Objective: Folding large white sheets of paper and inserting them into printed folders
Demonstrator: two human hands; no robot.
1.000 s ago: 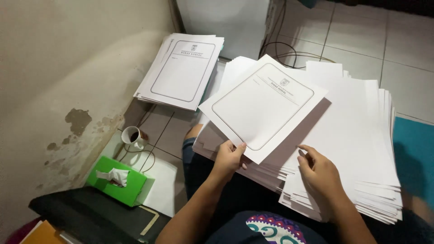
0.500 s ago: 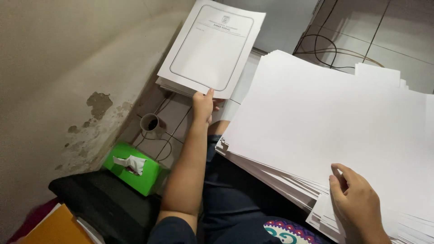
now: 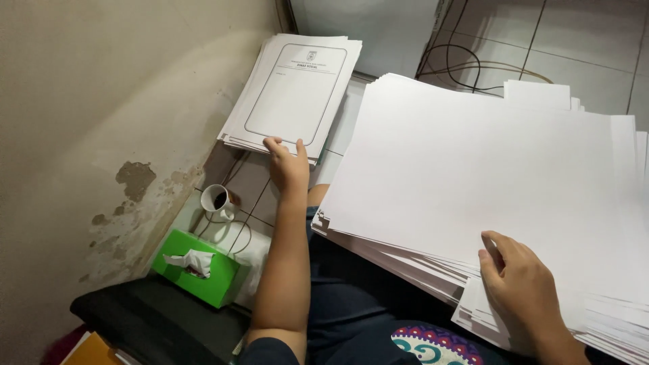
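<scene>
Lowered, bordered sheet [image 3: 295, 94] tops floor pile; cup [image 3: 218, 201], tissue box [image 3: 198, 266] nearby.

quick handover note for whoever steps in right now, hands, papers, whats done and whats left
Left hand: fingertips on the near edge of the bordered-sheet stack by the wall, not gripping.
Right hand: resting on the near edge of the big blank-side-up paper pile across the lap.
Done: one bordered sheet lies on top of the far stack.
Left: most of the lap pile.
Nearby: cup and green tissue box on the floor.
</scene>
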